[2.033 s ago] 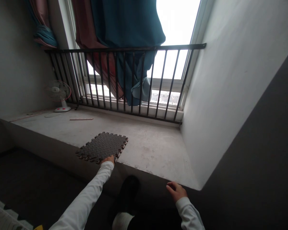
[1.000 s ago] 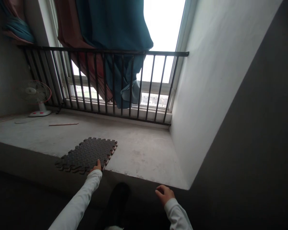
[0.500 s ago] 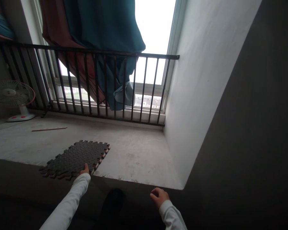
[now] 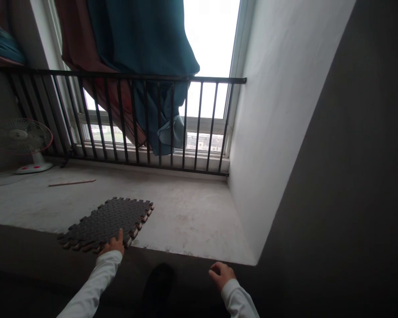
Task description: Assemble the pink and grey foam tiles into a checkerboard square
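A stack of dark interlocking foam mats (image 4: 114,218) with toothed edges and a textured top lies on the concrete ledge (image 4: 189,221). Its near corner juts past the ledge's front edge. My left hand (image 4: 114,245) rests on the near side of the stack, one finger stretched out over the top mat and the others partly bent. Well to the right, my right hand (image 4: 223,274) hovers just in front of the ledge, loosely curled with a gap between thumb and fingers and nothing in it.
A fan (image 4: 23,137) stands at the left end of the ledge, with a thin stick (image 4: 72,183) lying near it. Behind runs a black metal railing (image 4: 146,119), with a blue and pink curtain (image 4: 142,39) hanging through it. A white wall (image 4: 268,154) bounds the right side.
My left hand has shifted slightly on the near edge of the mats, and more of its fingers show on top. My right hand stays about the same. The view has tilted a little.
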The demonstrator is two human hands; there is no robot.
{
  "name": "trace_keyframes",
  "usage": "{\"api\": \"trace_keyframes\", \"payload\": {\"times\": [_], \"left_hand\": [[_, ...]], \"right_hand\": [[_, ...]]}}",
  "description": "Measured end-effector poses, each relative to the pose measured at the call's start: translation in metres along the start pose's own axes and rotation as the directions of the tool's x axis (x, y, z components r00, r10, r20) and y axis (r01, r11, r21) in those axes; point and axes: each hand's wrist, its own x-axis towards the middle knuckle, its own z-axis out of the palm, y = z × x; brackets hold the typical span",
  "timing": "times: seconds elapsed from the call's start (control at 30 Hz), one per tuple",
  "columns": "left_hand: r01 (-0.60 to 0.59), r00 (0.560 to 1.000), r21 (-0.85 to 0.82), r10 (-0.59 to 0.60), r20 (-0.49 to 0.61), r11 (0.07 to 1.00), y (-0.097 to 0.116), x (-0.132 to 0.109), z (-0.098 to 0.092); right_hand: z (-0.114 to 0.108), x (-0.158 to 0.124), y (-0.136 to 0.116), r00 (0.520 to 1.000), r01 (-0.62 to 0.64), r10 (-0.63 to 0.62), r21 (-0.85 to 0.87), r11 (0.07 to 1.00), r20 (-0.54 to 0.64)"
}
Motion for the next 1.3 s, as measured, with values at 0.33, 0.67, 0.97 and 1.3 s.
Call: {"api": "trace_keyframes", "payload": {"times": [0.33, 0.67, 0.97, 1.3], "left_hand": [[-0.048, 0.998, -0.086, 0.052, 0.038, 0.995, 0.006, 0.008, -0.019], [-0.281, 0.948, -0.310, 0.213, -0.236, 0.908, 0.069, -0.019, -0.043], [-0.727, 0.680, -0.416, 0.660, -0.321, 0.546, 0.220, -0.141, -0.038], [-0.666, 0.710, -0.206, 0.694, 0.120, 0.717, 0.232, -0.160, -0.006]], "right_hand": [[0.000, -0.002, 0.001, 0.999, -0.032, 0.031, 0.021, 0.999, 0.019], [0.001, -0.002, -0.004, 1.000, -0.015, 0.015, 0.042, 0.999, -0.011], [-0.009, 0.001, 0.007, 0.908, 0.021, 0.136, 0.368, 0.930, -0.397], [-0.004, 0.020, 0.040, 0.848, -0.054, 0.324, 0.541, 0.839, -0.419]]}}
